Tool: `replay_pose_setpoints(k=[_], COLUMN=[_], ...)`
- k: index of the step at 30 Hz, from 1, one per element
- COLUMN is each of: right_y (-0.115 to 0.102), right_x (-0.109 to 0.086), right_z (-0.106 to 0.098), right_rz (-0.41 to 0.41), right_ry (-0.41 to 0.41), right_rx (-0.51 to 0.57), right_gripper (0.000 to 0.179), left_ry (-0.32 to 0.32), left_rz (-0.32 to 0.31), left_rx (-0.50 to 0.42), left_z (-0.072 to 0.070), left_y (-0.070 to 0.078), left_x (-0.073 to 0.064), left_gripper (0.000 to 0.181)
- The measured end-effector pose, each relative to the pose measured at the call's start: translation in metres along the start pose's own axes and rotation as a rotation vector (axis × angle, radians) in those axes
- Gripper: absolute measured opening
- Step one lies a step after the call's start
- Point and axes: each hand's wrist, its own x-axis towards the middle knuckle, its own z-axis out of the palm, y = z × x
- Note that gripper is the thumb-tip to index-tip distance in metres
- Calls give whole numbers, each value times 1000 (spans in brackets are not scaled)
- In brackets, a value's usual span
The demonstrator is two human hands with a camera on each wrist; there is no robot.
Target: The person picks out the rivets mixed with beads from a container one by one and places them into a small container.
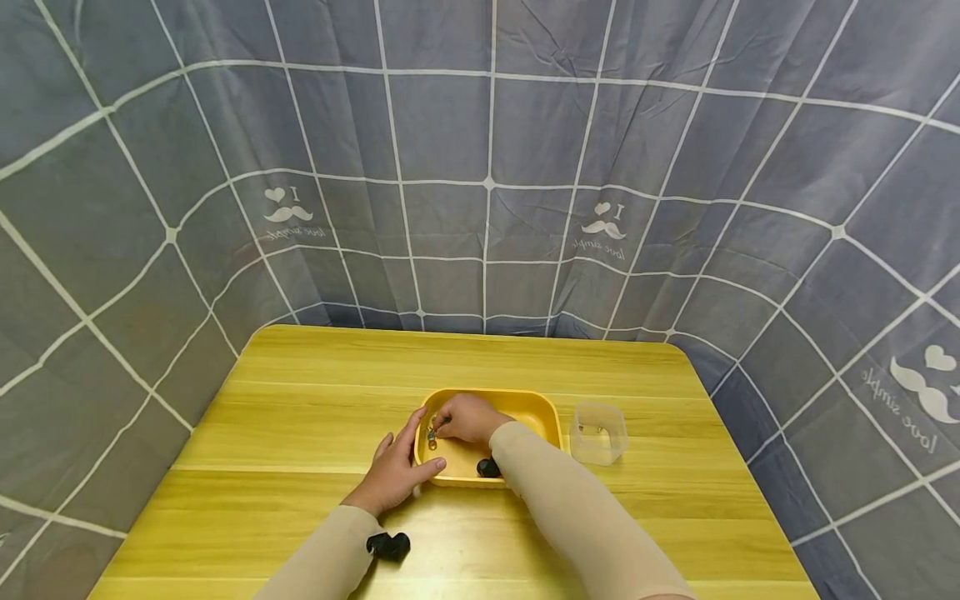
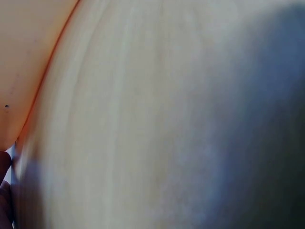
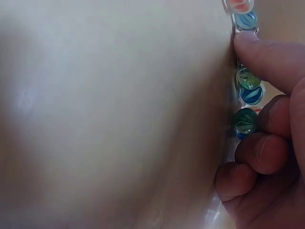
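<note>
A shallow yellow tray (image 1: 534, 402) sits on the table. My left hand (image 1: 393, 475) steadies its near left corner, the thumb extended over the front rim and straight fingers along the left side. Inside the tray, my right hand (image 1: 468, 418) reaches to the left end, where several glass marbles (image 1: 432, 438) lie. The right wrist view shows swirled blue, green and red marbles in a row; the thumb (image 3: 262, 57) overlaps a clear one, and curled fingers are against a green marble (image 3: 246, 121). In the left wrist view the tray's outer wall (image 2: 28, 62) stands beside the tabletop.
A clear plastic container (image 1: 600, 454) with a few small marbles in it stands just right of the tray. The yellow wood-grain table (image 1: 262, 450) extends around both, with a grey checked curtain (image 1: 442, 217) behind. Black wrist cameras sit at both sleeves.
</note>
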Motion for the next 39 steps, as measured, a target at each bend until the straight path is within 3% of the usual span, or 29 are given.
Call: replay_pose_setpoints(k=[39], right_y=[3], right_x=[-4], right_z=[0], right_rz=[2], right_ry=[1], right_rx=[70], right_gripper=[16], left_ry=[0], left_rz=[13], left_rx=[4], left_z=[1], left_y=[-1], left_x=[1], left_gripper=[97])
